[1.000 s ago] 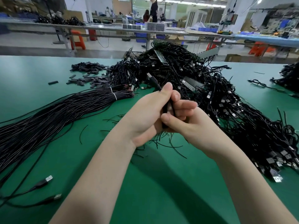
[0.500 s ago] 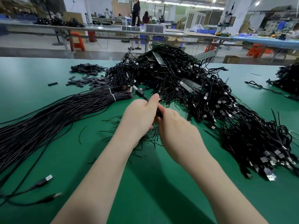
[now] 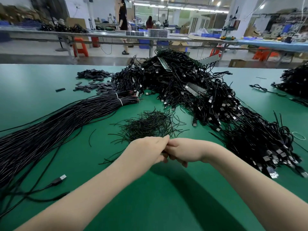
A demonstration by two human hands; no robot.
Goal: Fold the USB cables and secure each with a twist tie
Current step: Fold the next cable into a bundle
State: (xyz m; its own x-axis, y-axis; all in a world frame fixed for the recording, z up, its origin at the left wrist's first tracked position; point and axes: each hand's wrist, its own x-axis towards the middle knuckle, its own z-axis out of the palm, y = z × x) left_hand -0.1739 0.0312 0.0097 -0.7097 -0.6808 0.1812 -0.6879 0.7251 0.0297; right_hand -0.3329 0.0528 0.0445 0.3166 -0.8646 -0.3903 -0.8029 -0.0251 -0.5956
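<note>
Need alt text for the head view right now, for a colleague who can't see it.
Both hands, left hand and right hand, meet fingertip to fingertip above a green table, just short of a loose heap of twist ties. Straight bundled cables lie left; a large tangled cable pile lies right.

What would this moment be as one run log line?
hands: left and right together, pinching something dark | near: loose pile of thin black twist ties | surface: green table

Smooth matt green table (image 3: 41, 84), glossy black plastic-sheathed cables (image 3: 50, 130), shiny metal USB plug (image 3: 63, 177)
</note>
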